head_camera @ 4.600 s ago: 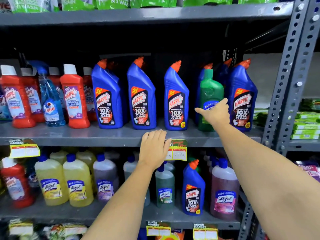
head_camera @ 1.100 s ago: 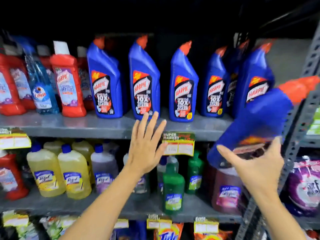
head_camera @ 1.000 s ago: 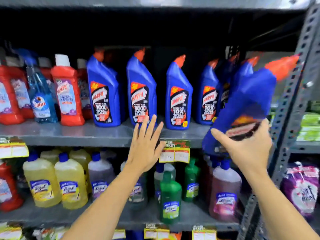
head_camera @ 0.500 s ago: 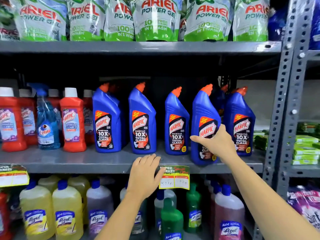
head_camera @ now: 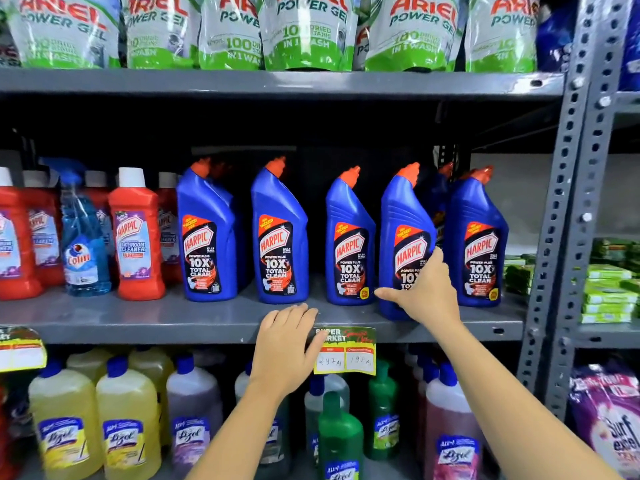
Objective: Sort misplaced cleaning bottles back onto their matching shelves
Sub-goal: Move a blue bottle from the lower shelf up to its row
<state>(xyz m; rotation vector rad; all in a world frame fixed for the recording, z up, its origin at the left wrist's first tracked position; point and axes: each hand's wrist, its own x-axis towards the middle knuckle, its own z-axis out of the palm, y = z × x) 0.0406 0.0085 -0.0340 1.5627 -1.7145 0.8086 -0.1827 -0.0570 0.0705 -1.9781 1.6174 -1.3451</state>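
Observation:
A row of blue Harpic bottles with orange caps stands on the grey middle shelf (head_camera: 138,323). My right hand (head_camera: 427,296) grips the fourth blue Harpic bottle (head_camera: 403,220) low on its label, thumb to the left and fingers round its right side. This bottle stands upright near the shelf's front edge, between two others (head_camera: 349,244) (head_camera: 479,244). My left hand (head_camera: 287,344) rests on the shelf's front edge with fingers spread, holding nothing. A green Lizol bottle (head_camera: 341,431) stands on the lower shelf among other Lizol bottles.
Red Harpic bathroom cleaner bottles (head_camera: 136,237) and a blue Colin spray bottle (head_camera: 83,244) fill the shelf's left part. Ariel pouches (head_camera: 304,29) line the top shelf. A price tag (head_camera: 346,351) hangs beside my left hand. A perforated steel upright (head_camera: 568,202) bounds the right side.
A second ago my right hand held the blue Harpic bottle tilted in the air at the right; now it stands upright in the row. My left hand has stayed at the shelf edge.

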